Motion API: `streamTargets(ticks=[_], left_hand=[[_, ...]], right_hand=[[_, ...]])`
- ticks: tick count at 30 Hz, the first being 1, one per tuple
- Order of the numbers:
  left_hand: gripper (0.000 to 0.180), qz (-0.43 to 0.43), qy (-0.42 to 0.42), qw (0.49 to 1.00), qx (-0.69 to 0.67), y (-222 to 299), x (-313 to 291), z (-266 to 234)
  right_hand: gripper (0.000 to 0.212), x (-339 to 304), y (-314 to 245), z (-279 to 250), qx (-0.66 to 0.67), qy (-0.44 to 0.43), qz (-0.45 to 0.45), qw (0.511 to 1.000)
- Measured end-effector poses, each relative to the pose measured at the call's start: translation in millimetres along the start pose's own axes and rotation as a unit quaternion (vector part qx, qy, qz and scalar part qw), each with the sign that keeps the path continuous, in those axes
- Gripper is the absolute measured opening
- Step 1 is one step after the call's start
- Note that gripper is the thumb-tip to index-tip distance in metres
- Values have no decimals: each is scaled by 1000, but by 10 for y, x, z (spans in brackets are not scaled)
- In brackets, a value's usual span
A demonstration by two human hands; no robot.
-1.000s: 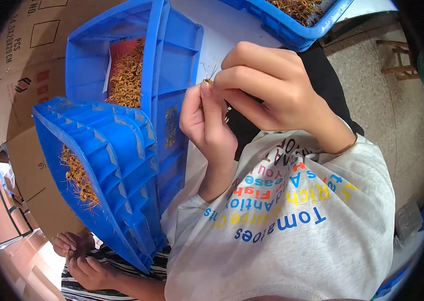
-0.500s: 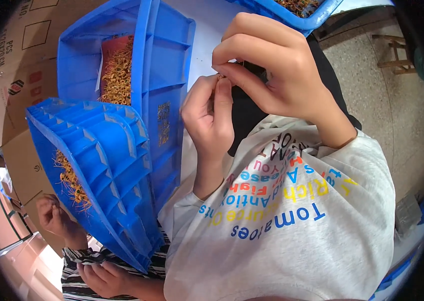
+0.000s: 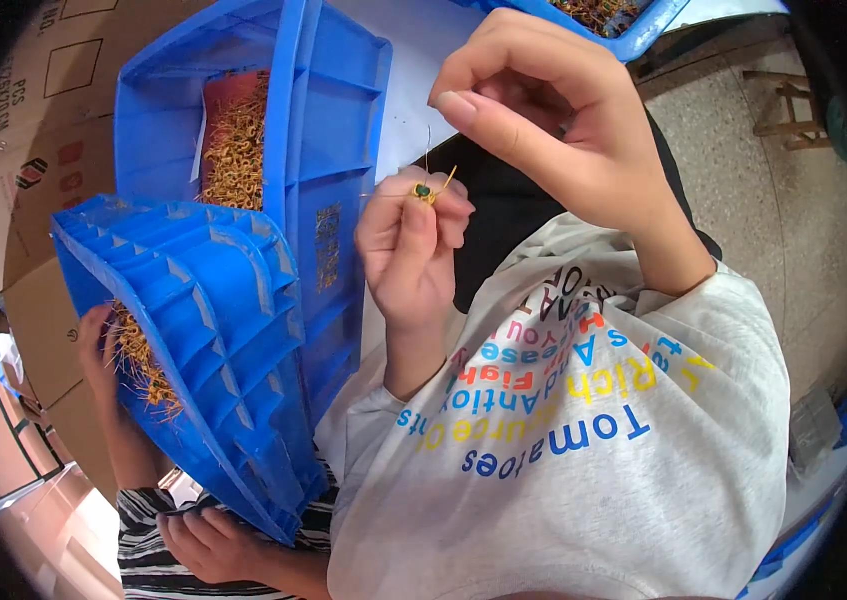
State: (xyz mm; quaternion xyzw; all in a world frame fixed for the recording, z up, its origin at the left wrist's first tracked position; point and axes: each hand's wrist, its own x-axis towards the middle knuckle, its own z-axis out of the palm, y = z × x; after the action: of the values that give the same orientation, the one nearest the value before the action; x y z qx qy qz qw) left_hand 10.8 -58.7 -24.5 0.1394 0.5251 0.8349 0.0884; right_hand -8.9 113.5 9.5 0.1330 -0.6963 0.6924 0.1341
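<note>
My left hand (image 3: 411, 245) pinches a small toroidal coil (image 3: 424, 191) between thumb and fingers. The coil has a dark green core with yellow-copper wire around it, and loose wire ends stick out of it. One thin end points up toward my right hand (image 3: 553, 125), which is raised above and to the right. Thumb and forefinger of that hand are pressed together; whether they hold the wire tip is too small to make out. Left of my hands, a blue crate (image 3: 338, 150) contains a heap of similar copper-coloured wire pieces (image 3: 235, 160) beside a red sheet (image 3: 228, 95).
A second blue crate (image 3: 233, 290), tilted, holds more wire pieces (image 3: 143, 365). A co-worker's hand (image 3: 95, 345) is at its far-left rim, the other hand (image 3: 208, 545) below it. Another blue bin (image 3: 633, 42) stands at the top. Cardboard (image 3: 63, 220) lines the left; a wooden stool (image 3: 793, 110) stands right.
My right hand has lifted away from my left, which has turned and lowered slightly so the coil now shows. The co-worker's upper hand has moved up to the tilted crate's wire pieces.
</note>
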Motion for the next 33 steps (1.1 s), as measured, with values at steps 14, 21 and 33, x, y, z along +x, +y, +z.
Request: streamTargets(ticks=[14,21,33], left_hand=[[22,21,-50,998,-44,16,-31,-4],[20,-20,-15,1000,-19,58,-78,58],[17,36,105,989,96,79,-30,106]], right_hand=[[12,-34,80,45,252,-102,221,937],[13,-38,94,90,277,-77,179,941],[6,-8,0,37,57,-63,-55,995]])
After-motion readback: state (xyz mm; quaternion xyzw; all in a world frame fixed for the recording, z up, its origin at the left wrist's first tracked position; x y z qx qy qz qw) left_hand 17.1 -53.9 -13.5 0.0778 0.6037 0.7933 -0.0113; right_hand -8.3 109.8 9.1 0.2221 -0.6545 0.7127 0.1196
